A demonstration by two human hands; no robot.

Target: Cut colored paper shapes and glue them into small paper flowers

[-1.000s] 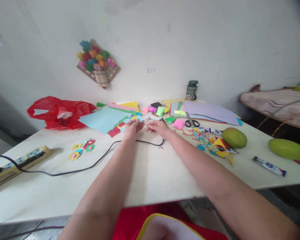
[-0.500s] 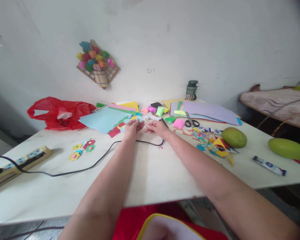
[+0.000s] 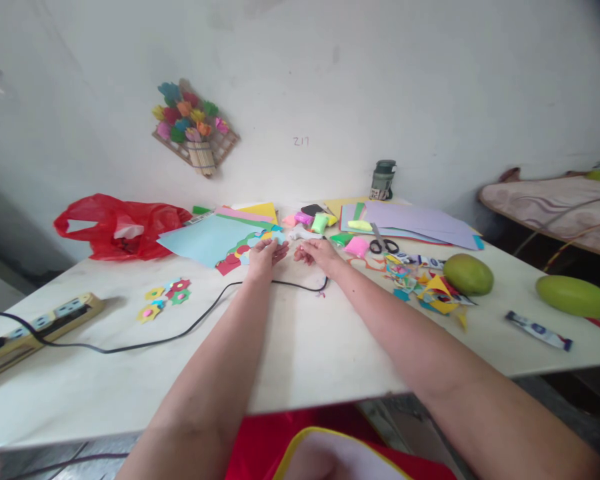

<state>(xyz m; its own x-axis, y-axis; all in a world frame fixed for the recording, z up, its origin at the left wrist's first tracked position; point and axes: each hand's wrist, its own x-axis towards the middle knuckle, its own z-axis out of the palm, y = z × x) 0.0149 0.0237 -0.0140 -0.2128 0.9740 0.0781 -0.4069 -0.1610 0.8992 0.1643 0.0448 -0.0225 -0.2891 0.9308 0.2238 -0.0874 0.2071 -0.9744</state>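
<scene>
My left hand (image 3: 269,257) is palm up over the middle of the table, its fingers curled. A light-blue paper piece (image 3: 279,236) shows just beyond its fingertips; whether the hand grips it is unclear. Facing it, my right hand (image 3: 318,256) has its fingertips pinched together, and anything between them is too small to name. Just behind the hands lies a white glue gun (image 3: 303,233), whose black cord (image 3: 215,313) runs left across the table. Colourful cut paper shapes (image 3: 237,259) lie left of my left hand. Paper flowers (image 3: 179,292) are grouped nearer, at the left.
A power strip (image 3: 40,330) and red plastic bag (image 3: 125,227) are at the left. Coloured clay packs (image 3: 320,222), scissors (image 3: 384,245), paper sheets (image 3: 410,220) and paper scraps (image 3: 435,293) lie right of centre. Green mangoes (image 3: 469,274) and a glue tube (image 3: 539,331) are farther right.
My right hand has shifted slightly, its fingers now curled more closely together. My left hand stays in nearly the same place.
</scene>
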